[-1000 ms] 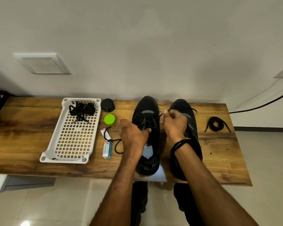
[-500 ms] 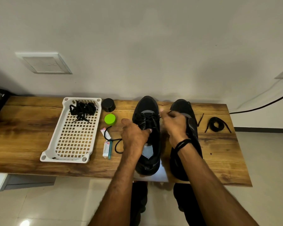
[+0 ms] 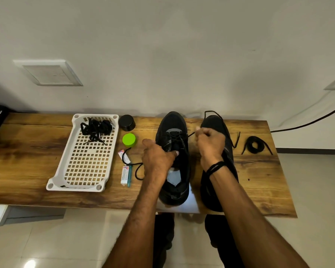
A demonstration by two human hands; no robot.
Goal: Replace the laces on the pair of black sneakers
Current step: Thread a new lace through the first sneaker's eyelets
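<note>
Two black sneakers stand side by side on the wooden table (image 3: 27, 171), toes toward the wall. My left hand (image 3: 158, 157) grips the left sneaker (image 3: 173, 124) at its tongue and side. A black lace (image 3: 177, 139) crosses that shoe's eyelets. My right hand (image 3: 210, 141) pinches one end of this lace and holds it taut over the right sneaker (image 3: 214, 123). The lace's free length loops behind the right shoe's toe and falls to its right. The other end trails left on the table. My right forearm hides most of the right sneaker.
A white perforated basket (image 3: 87, 161) at the left holds a tangle of black laces (image 3: 96, 127). Beside it lie a black cap (image 3: 127, 122), a green cap (image 3: 129, 139) and small tubes (image 3: 125, 174). A coiled black lace (image 3: 254, 145) lies at the far right. White paper lies under the left shoe.
My right hand has drawn the lace end up and to the right, so the free lace now arcs behind the right sneaker's toe. My left hand stays on the left sneaker.
</note>
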